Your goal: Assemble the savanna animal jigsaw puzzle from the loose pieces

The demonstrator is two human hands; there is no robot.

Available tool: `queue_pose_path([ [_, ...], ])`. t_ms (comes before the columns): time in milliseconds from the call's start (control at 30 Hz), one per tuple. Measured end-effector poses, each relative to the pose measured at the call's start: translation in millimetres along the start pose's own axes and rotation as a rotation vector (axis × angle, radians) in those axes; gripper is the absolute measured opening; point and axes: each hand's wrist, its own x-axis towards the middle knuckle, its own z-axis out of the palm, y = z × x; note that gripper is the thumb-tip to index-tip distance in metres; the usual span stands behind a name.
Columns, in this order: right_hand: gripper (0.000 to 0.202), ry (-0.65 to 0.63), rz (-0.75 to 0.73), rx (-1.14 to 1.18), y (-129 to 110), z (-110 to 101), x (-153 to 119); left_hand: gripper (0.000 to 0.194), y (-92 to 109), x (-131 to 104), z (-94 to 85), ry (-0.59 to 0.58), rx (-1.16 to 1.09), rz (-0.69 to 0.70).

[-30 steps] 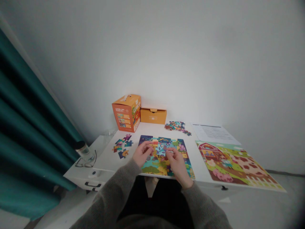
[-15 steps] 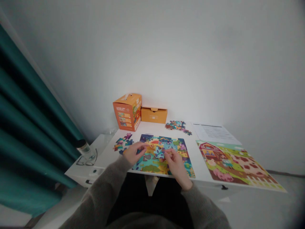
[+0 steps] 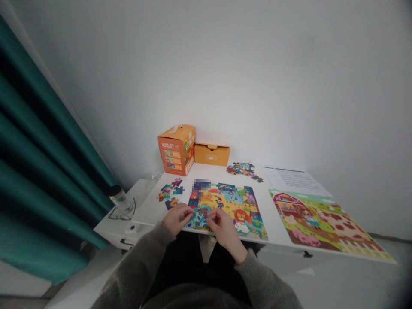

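A colourful animal puzzle (image 3: 231, 201) lies at the front edge of the white table. Over its lower left corner, a blue puzzle piece (image 3: 200, 216) is between my two hands. My right hand (image 3: 224, 227) pinches the piece's right side with thumb and forefinger. At the left side my left hand (image 3: 177, 218) has thumb and fingertips close together; whether they grip the piece is too small to tell. Loose pieces (image 3: 170, 191) lie beyond my left hand, and more puzzle pieces (image 3: 244, 169) are heaped behind the puzzle.
An orange puzzle box (image 3: 177, 150) and a lower orange box (image 3: 211, 154) stand at the back. To the right lie a farm puzzle (image 3: 322, 219) and printed sheets (image 3: 294, 179). A lidded bottle (image 3: 122, 201), glasses (image 3: 119, 214) and a teal curtain (image 3: 48, 171) are at the left.
Both hands have moved toward the puzzle's lower left corner, with the blue piece carried leftward and nearer the table edge. The lion at the puzzle's right is now uncovered. The view has shifted slightly.
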Motion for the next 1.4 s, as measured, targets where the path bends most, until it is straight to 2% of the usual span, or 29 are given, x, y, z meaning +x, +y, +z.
queue_pose_path([
  [233, 0.003, 0.035, -0.006, -0.273, -7, 3, -2, 0.012, -3, -12, 1.2, -0.023, 0.040, 0.011],
  [533, 0.016, 0.024, -0.117, -0.507, -4, 7, -10, 0.008, -4, -16, 0.5, -0.070, 0.103, 0.049],
  [667, 0.024, 0.006, -0.269, -0.566, -10, 3, -14, 0.008, -6, -15, 2.0, -0.062, 0.090, 0.044],
  [800, 0.024, -0.153, -0.485, -0.539, -17, -3, -16, 0.008, -6, -16, 1.5, -0.078, 0.077, 0.034],
  [867, 0.026, -0.215, -0.534, -0.543, -19, -4, -16, 0.006, -6, -16, -0.5, -0.087, 0.057, 0.031],
  [1067, 0.023, -0.240, -0.507, -0.559, -18, -4, -12, 0.008, -11, -19, -10.0, -0.147, -0.038, 0.055],
  [1233, 0.023, -0.229, -0.495, -0.550, -19, -2, -10, 0.019, -15, -21, -12.8, -0.167, -0.029, 0.068],
  [1400, 0.022, -0.238, -0.498, -0.558, -21, -3, -8, 0.015, -16, -22, -12.4, -0.169, -0.041, 0.073],
])
